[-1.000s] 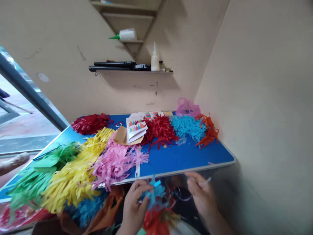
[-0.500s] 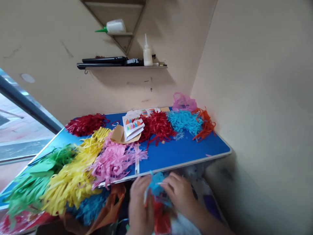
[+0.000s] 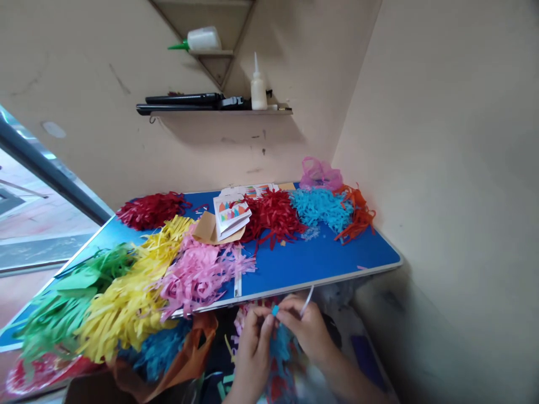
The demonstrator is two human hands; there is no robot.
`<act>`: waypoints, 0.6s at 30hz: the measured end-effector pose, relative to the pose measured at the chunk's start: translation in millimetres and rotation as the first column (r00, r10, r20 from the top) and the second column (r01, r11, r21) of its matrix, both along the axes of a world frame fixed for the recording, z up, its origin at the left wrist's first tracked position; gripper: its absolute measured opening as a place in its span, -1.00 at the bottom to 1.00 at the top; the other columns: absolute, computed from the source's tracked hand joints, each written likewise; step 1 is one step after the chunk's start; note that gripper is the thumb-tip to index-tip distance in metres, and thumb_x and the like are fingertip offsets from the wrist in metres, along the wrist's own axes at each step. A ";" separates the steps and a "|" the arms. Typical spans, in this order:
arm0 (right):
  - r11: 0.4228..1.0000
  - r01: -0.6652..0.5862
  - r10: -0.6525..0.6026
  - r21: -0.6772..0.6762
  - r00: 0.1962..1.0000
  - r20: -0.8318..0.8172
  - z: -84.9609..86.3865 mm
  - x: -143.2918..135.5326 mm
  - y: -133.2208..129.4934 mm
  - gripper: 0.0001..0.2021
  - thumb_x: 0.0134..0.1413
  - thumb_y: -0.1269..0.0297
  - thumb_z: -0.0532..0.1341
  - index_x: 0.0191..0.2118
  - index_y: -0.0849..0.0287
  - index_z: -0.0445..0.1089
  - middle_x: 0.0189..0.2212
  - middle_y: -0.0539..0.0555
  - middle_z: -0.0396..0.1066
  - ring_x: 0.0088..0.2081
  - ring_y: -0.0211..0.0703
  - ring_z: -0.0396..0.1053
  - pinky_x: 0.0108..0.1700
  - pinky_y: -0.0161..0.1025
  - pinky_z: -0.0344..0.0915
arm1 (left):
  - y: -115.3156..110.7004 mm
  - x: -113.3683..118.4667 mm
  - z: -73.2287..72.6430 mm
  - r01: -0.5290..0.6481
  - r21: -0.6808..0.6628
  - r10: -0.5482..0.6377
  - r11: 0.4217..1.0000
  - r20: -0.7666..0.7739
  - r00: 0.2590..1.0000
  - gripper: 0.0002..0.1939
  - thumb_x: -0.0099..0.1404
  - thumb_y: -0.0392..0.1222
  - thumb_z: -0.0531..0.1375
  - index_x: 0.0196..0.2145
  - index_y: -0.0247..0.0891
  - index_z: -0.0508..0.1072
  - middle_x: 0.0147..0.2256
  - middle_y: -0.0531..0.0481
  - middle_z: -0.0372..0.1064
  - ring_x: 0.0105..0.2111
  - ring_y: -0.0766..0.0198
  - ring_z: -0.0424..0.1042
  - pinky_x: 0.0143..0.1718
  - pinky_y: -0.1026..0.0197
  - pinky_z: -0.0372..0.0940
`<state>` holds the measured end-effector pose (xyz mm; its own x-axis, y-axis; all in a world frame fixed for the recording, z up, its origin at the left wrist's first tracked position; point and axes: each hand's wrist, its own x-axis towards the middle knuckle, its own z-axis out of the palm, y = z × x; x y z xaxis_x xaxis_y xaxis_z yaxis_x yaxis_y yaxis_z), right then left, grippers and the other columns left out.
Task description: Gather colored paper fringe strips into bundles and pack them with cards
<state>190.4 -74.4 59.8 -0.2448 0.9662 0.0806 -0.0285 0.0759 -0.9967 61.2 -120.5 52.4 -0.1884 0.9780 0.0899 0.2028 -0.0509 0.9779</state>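
Observation:
Below the table's front edge, my left hand (image 3: 255,349) and my right hand (image 3: 312,331) meet fingertip to fingertip. Both pinch a small blue paper piece (image 3: 275,310) between thumb and fingers. From my right hand a thin white strip (image 3: 307,300) sticks up; what it belongs to I cannot tell. Blue paper fringe (image 3: 281,343) hangs under my hands, with blurred red and white material lower down. Whether the fringe joins the pinched piece is hidden by my fingers.
On the blue table (image 3: 286,275) lie pink fringe (image 3: 197,275), yellow fringe (image 3: 126,303), green fringe (image 3: 76,303), dark red fringe (image 3: 278,216) and light blue fringe (image 3: 322,210). An orange bag (image 3: 185,359) hangs below the edge. Above, a wall shelf (image 3: 219,113) carries a bottle (image 3: 258,92).
My fingertips have come together at the small blue piece; before, my hands were farther apart around a bunch of blue paper. The white strip now stands up from my right hand.

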 end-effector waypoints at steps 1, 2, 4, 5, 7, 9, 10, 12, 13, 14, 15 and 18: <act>1.000 0.014 -0.015 0.024 0.999 0.037 -0.1 0.2 -0.1 -0.83 0.00 0.29 0.24 -0.54 0.16 0.45 -0.52 0.01 0.40 -0.39 -0.17 0.35 -0.29 -0.27 0.25 | -0.2 0.2 -2.8 -0.006 0.026 0.006 1.000 -0.029 1.000 -0.75 0.35 0.01 0.07 -0.31 -0.19 0.40 -0.43 0.05 0.33 -0.41 0.24 0.33 -0.34 0.24 0.25; 0.998 0.038 -0.041 0.049 0.997 0.067 -0.7 0.4 -0.5 -0.85 0.00 0.30 0.23 -0.53 0.16 0.45 -0.51 0.01 0.40 -0.39 -0.16 0.35 -0.29 -0.27 0.24 | -0.2 -0.1 -6.4 -0.003 0.061 0.006 0.998 -0.060 0.998 -0.78 0.36 -0.03 0.08 -0.30 -0.19 0.41 -0.41 0.03 0.36 -0.39 0.23 0.35 -0.32 0.24 0.26; 0.989 0.097 -0.108 0.109 0.989 0.103 -3.1 0.6 -2.1 -0.87 -0.01 0.32 0.21 -0.50 0.16 0.45 -0.50 0.01 0.39 -0.39 -0.17 0.33 -0.31 -0.27 0.22 | 0.3 -1.9 -13.7 0.035 0.144 -0.016 0.989 -0.127 0.992 -0.82 0.36 -0.10 0.08 -0.29 -0.19 0.43 -0.36 0.00 0.41 -0.33 0.22 0.39 -0.25 0.23 0.28; 0.983 0.122 -0.138 0.140 0.984 0.112 -4.7 0.6 -3.1 -0.88 -0.01 0.33 0.19 -0.49 0.16 0.45 -0.51 0.01 0.38 -0.40 -0.17 0.32 -0.33 -0.28 0.21 | 0.8 -3.3 -16.6 0.063 0.179 -0.034 0.982 -0.158 0.987 -0.83 0.35 -0.12 0.08 -0.29 -0.19 0.44 -0.33 -0.02 0.43 -0.29 0.21 0.41 -0.21 0.22 0.28; 0.973 0.137 -0.163 0.187 0.978 0.132 -7.8 0.6 -4.4 -0.86 0.00 0.34 0.17 -0.51 0.16 0.43 -0.52 0.00 0.35 -0.43 -0.20 0.29 -0.36 -0.30 0.18 | 2.3 -7.0 -18.5 0.094 0.189 -0.057 0.977 -0.193 0.980 -0.86 0.32 -0.13 0.13 -0.30 -0.19 0.45 -0.32 -0.03 0.45 -0.28 0.20 0.42 -0.19 0.21 0.28; 0.971 0.118 -0.155 0.208 0.973 0.169 -10.8 1.4 -3.7 -0.85 -0.01 0.36 0.17 -0.54 0.16 0.39 -0.55 -0.03 0.30 -0.45 -0.22 0.25 -0.38 -0.31 0.15 | 3.9 -11.5 -15.0 0.106 0.120 -0.084 0.987 -0.170 0.982 -0.85 0.26 -0.09 0.20 -0.35 -0.21 0.45 -0.39 0.00 0.42 -0.35 0.22 0.40 -0.24 0.23 0.29; 0.976 0.098 -0.135 0.196 0.973 0.188 -12.3 2.3 -2.4 -0.85 -0.02 0.35 0.18 -0.55 0.16 0.38 -0.56 -0.04 0.27 -0.46 -0.23 0.23 -0.39 -0.31 0.14 | 4.6 -13.7 -11.9 0.124 0.067 -0.114 0.990 -0.135 0.984 -0.83 0.23 -0.06 0.23 -0.39 -0.21 0.45 -0.42 0.02 0.41 -0.38 0.23 0.37 -0.28 0.24 0.28; 0.994 0.051 -0.069 0.096 0.978 0.198 -15.0 5.8 1.5 -0.86 0.00 0.30 0.19 -0.53 0.16 0.37 -0.61 -0.08 0.18 -0.51 -0.26 0.16 -0.44 -0.32 0.10 | 5.5 -17.7 -5.5 0.179 -0.038 -0.179 0.983 -0.002 0.984 -0.78 0.18 -0.02 0.27 -0.44 -0.23 0.45 -0.47 0.05 0.38 -0.42 0.26 0.34 -0.34 0.28 0.26; 0.999 0.031 -0.035 0.027 0.982 0.186 -16.0 8.1 3.6 -0.88 0.01 0.25 0.21 -0.47 0.16 0.38 -0.63 -0.11 0.13 -0.54 -0.27 0.12 -0.47 -0.33 0.08 | 5.8 -19.2 -3.1 0.194 -0.086 -0.186 0.977 0.095 0.978 -0.76 0.16 0.00 0.30 -0.44 -0.23 0.47 -0.47 0.05 0.39 -0.43 0.28 0.33 -0.35 0.29 0.25; 0.999 0.022 -0.016 -0.031 0.986 0.169 -16.4 10.6 5.4 -0.86 0.02 0.20 0.22 -0.39 0.15 0.38 -0.63 -0.14 0.10 -0.56 -0.28 0.08 -0.49 -0.34 0.07 | 6.1 -20.1 -1.6 0.194 -0.137 -0.164 0.971 0.207 0.965 -0.74 0.13 0.02 0.32 -0.42 -0.23 0.49 -0.46 0.05 0.40 -0.42 0.29 0.34 -0.35 0.30 0.25; 0.998 0.022 -0.012 -0.062 0.987 0.157 -16.1 13.1 6.6 -0.81 0.05 0.14 0.23 -0.30 0.15 0.38 -0.61 -0.14 0.10 -0.56 -0.29 0.08 -0.49 -0.34 0.08 | 6.4 -20.6 -1.0 0.185 -0.196 -0.114 0.963 0.325 0.939 -0.72 0.09 0.03 0.35 -0.39 -0.23 0.51 -0.45 0.05 0.42 -0.41 0.29 0.35 -0.34 0.30 0.25; 1.000 0.005 -0.010 0.024 0.980 0.197 -12.2 17.9 6.5 -0.69 0.21 -0.01 0.12 -0.25 0.14 0.39 -0.49 -0.05 0.27 -0.45 -0.24 0.22 -0.36 -0.31 0.17 | 8.0 -20.0 -2.2 0.199 -0.358 0.063 0.912 0.605 0.794 -0.61 -0.02 0.04 0.43 -0.27 -0.22 0.57 -0.43 0.04 0.48 -0.39 0.28 0.42 -0.31 0.29 0.29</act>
